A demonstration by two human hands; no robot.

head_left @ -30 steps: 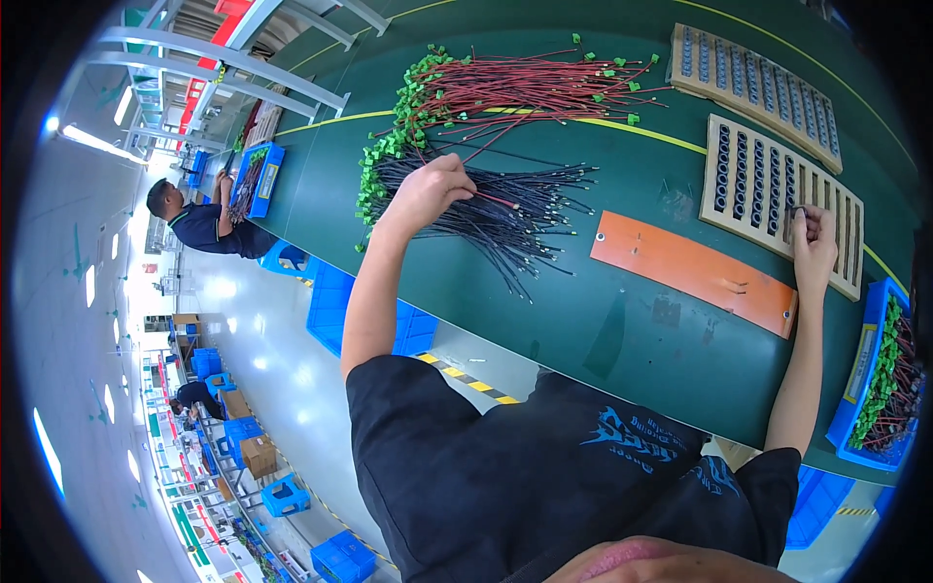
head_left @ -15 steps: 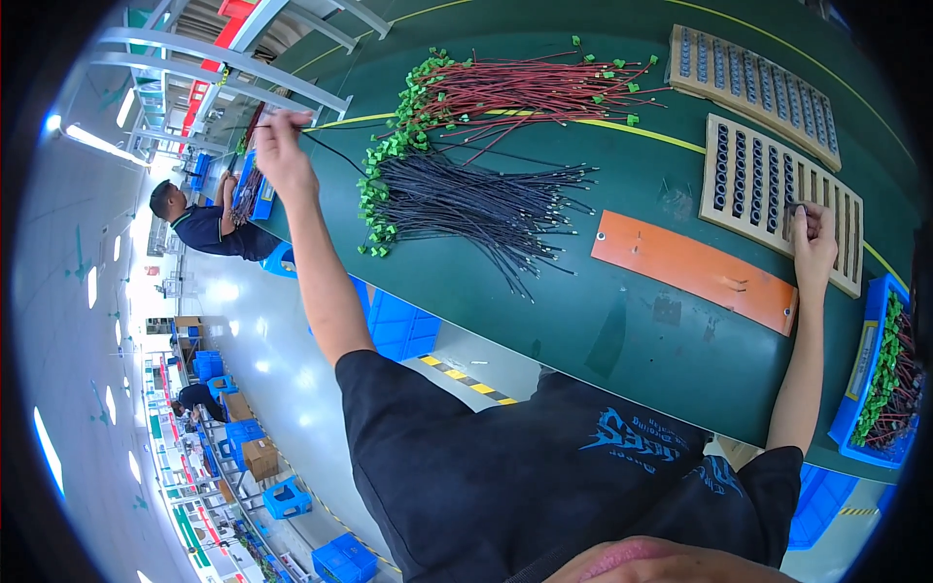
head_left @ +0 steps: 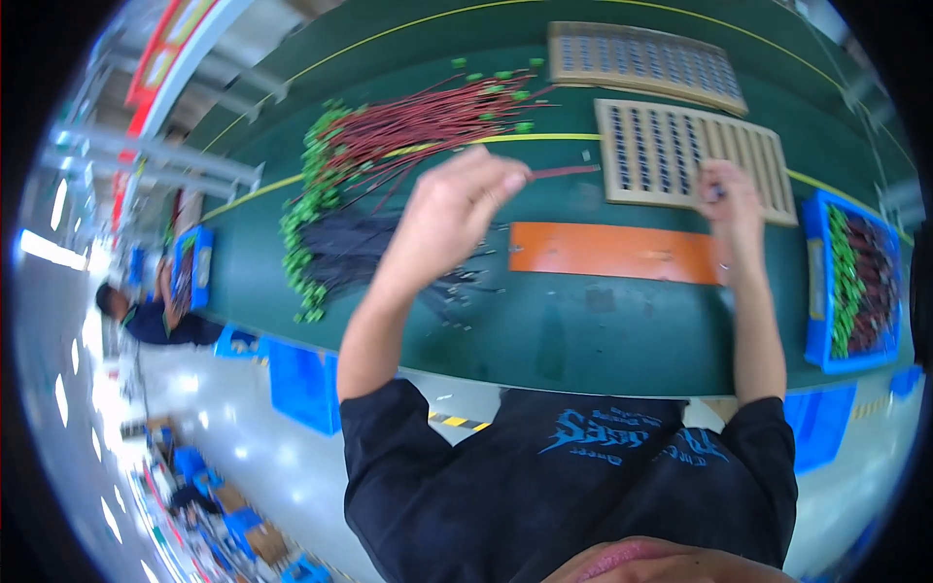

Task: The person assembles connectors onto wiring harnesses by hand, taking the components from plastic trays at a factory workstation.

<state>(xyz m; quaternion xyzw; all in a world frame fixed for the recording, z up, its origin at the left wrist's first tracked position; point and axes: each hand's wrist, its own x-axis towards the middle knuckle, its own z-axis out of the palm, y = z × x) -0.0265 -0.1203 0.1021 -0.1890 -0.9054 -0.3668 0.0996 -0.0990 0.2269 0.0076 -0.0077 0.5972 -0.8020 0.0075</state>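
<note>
My left hand is raised over the green table, its fingers pinched on a thin dark red wire that points right toward a beige slotted tray. My right hand rests with curled fingers on that tray's near edge; whether it holds anything is hidden. Below my left hand lie a bundle of black wires and, farther back, a bundle of red wires, both ending in green connectors.
An orange strip lies between my hands. A second beige slotted tray sits at the back. A blue bin with wires stands at the right. A seated co-worker is at the far left beside blue crates.
My left hand went from the black bundle out to the far left, then swung back to the middle with one wire. My right hand stayed at the tray. The view has shifted closer.
</note>
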